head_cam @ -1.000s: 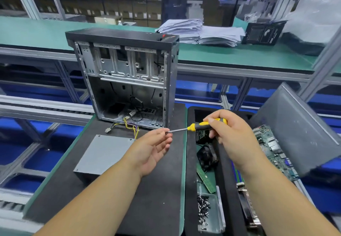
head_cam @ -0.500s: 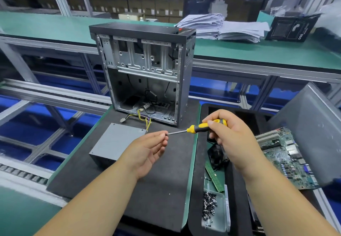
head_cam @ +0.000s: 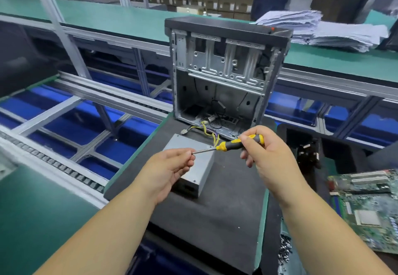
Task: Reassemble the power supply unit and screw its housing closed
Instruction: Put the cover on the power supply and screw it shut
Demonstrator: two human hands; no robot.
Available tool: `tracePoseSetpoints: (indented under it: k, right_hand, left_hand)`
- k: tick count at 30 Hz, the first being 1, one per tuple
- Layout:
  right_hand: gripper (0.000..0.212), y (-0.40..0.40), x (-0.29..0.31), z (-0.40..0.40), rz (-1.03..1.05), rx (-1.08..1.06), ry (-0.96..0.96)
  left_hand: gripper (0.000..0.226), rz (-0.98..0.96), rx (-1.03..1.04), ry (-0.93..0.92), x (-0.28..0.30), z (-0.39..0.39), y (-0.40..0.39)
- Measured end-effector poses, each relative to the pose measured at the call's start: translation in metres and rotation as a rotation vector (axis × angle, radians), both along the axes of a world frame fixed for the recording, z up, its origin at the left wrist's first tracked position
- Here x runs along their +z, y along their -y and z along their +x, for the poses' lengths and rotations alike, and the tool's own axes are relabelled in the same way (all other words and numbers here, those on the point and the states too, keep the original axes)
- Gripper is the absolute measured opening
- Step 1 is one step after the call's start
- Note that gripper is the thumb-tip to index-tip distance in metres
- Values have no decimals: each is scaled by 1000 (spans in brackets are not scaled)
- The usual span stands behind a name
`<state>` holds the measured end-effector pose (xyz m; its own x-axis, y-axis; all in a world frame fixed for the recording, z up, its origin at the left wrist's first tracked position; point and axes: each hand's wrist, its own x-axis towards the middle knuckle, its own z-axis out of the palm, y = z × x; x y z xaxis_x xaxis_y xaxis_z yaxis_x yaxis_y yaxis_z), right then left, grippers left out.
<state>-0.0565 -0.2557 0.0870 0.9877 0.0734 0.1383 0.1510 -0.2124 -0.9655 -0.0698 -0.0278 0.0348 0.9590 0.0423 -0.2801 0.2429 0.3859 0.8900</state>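
The right hand (head_cam: pixel 271 156) is gripping the yellow-and-black handle of a screwdriver (head_cam: pixel 233 143), fingers curled round it and thumb lying along the top, with the metal shaft reaching out toward the left hand (head_cam: pixel 170 169). The left hand's fingertips (head_cam: pixel 190 153) are closing together at the tip of the shaft; whether they are pinching a screw there is too small to tell. Directly below and behind that meeting point, the grey power supply unit (head_cam: pixel 193 167) is lying flat on a dark foam mat (head_cam: pixel 219 214), partly hidden by the left hand. Its yellow wires (head_cam: pixel 213 137) are running from just beyond the screwdriver handle into an open computer case (head_cam: pixel 224 74) standing upright farther away. To the right of the right forearm, a green motherboard (head_cam: pixel 370 208) is lying beside a small pile of loose screws (head_cam: pixel 284 251).
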Motion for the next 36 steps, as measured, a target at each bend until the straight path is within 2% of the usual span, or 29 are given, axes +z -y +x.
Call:
tracePoseSetpoints:
  k: [2,5,7,9,11,14,17,28,36]
  right_hand:
    - [9,-19,3,2,14,22,-17]
    - [9,-44,7,5,-13,37,-8]
    - [11,-59,8,5,-79,35,7]
    - [12,-76,8,6,-184,54,14]
    - [13,-95,7,7,-305,76,16]
    - [10,-122,4,11,-473,104,2]
    - [10,-145,3,16,-552,116,-53]
    - [9,-185,0,31,-750,128,-117]
    - [5,-203,16,39,-1037,243,21]
  left_hand:
    - [13,20,-24,51,1,1,-19]
    - [35,-24,-48,119,3,7,-48]
    - [33,41,18,117,-1,13,-71]
    - [30,413,57,104,-7,18,-94]
    - [37,754,-21,105,-14,21,-111]
    - [42,1048,-225,148,-23,27,-123]
    - [44,1207,-403,189,-36,36,-128]
    - [17,1231,-437,333,-58,56,-142]
    - [16,1134,-441,354,-61,62,-147]
